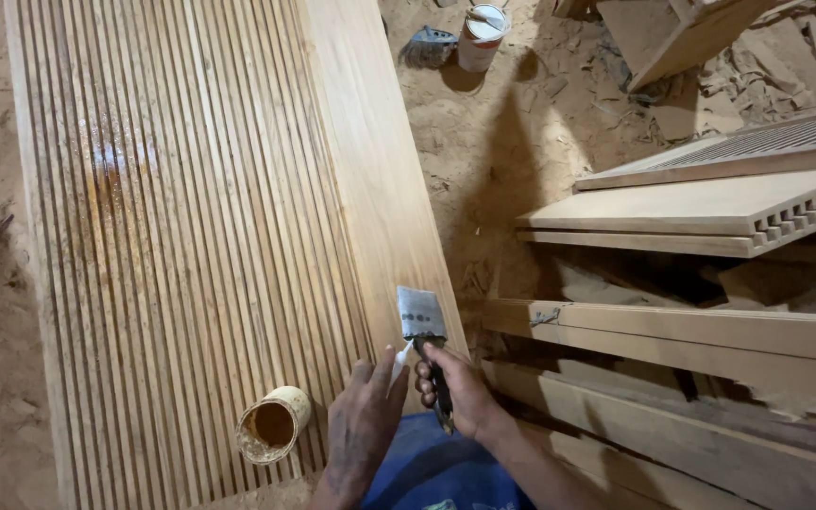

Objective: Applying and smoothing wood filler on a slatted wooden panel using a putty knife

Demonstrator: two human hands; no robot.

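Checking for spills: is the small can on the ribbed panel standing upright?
No, the small can lies tipped on the ribbed panel.

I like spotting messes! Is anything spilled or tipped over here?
Yes. A small can lies tipped on its side on the ribbed wooden panel, and a shiny wet brownish patch stains the grooves farther up.

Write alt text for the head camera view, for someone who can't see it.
A person's right hand holds a metal putty knife over a large ribbed wooden panel, the left hand beside it. A small open can lies on the panel, near a wet patch; stacked timber sits to the right.
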